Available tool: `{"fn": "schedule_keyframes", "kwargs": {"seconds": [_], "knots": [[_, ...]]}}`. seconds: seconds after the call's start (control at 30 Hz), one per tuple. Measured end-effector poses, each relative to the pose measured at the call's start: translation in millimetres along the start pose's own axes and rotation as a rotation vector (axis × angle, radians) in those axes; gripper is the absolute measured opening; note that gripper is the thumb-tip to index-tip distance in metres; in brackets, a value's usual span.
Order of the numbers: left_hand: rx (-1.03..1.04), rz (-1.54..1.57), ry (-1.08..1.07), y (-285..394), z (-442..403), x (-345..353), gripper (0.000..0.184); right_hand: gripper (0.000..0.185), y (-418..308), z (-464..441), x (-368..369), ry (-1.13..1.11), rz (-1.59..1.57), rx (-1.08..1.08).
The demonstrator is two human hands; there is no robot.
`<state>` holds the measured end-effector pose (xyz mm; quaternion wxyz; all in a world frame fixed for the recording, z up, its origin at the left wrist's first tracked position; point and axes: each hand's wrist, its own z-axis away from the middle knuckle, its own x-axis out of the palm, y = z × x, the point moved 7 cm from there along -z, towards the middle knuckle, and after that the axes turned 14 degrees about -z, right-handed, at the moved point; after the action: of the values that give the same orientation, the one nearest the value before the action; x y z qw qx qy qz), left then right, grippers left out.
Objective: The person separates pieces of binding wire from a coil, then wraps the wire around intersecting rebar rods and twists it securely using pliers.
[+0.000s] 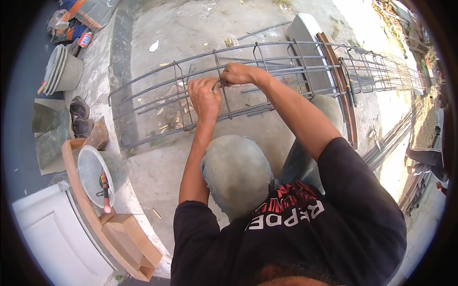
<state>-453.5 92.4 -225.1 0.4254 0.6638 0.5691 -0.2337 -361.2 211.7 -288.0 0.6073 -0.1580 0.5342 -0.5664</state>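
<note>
A long cage of ribbed steel bars (157, 76) with square stirrups (257, 53) stretches across the view. Near a stirrup in its left part, my left hand (205, 97) is closed, fingers curled at a bar crossing. My right hand (237, 75) is closed right beside it, its fingertips almost touching those of my left hand. Something small and dark shows between the two hands, too small to make out. My fingers hide the crossing itself.
A grey block (305, 38) and a rusty steel beam (339, 86) lie under the cage. At the left are stacked buckets (71, 71), shoes (80, 119), a white bucket with tools (90, 169) and a wooden frame (78, 190). A person's limbs show at the far right.
</note>
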Motion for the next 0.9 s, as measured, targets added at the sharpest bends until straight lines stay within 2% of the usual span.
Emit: {"fn": "schedule_keyframes", "kwargs": {"seconds": [0.1, 0.2, 0.3, 0.33, 0.43, 0.47, 0.57, 0.77, 0.87, 0.9], "knots": [[-0.027, 0.025, 0.008, -0.8, -1.3, -2.9, 0.015, 0.030, -29.5, 47.6, -7.1, 0.626, 0.293, -0.344], [-0.048, 0.053, 0.003, -0.8, 0.0, -7.1, 0.014, 0.033, -53.2, 111.3, 6.0, 0.739, 0.094, -0.112], [-0.071, 0.024, 0.041, -3.1, 3.4, 0.3, 0.014, 0.045, -32.9, 110.6, 50.2, 0.640, 0.161, 0.034], [-0.083, 0.042, 0.038, -1.4, 6.5, 0.4, 0.014, 0.057, -19.8, 101.5, 56.8, 0.552, 0.117, 0.116], [-0.097, 0.058, 0.070, -4.3, 3.4, -3.9, 0.013, 0.064, 7.5, 62.4, 58.5, 0.379, -0.087, 0.087], [-0.098, 0.052, 0.090, -3.2, 4.0, -4.3, 0.012, 0.060, 3.9, 56.3, 59.8, 0.310, -0.142, 0.069], [-0.105, 0.060, 0.103, -5.3, 6.4, -4.3, 0.011, 0.052, -10.8, 59.5, 48.6, 0.265, -0.021, 0.002], [-0.107, 0.063, 0.089, -5.4, 4.8, -3.9, 0.013, 0.029, -35.2, 76.3, 39.1, 0.596, 0.057, -0.304], [-0.099, 0.031, 0.082, -2.2, 5.3, -7.9, 0.014, 0.032, -32.3, 70.9, 28.5, 0.321, -0.203, 0.041], [-0.099, 0.022, 0.081, -1.4, 5.2, -9.2, 0.014, 0.032, -35.1, 73.1, 20.7, 0.363, -0.250, 0.098]]}}
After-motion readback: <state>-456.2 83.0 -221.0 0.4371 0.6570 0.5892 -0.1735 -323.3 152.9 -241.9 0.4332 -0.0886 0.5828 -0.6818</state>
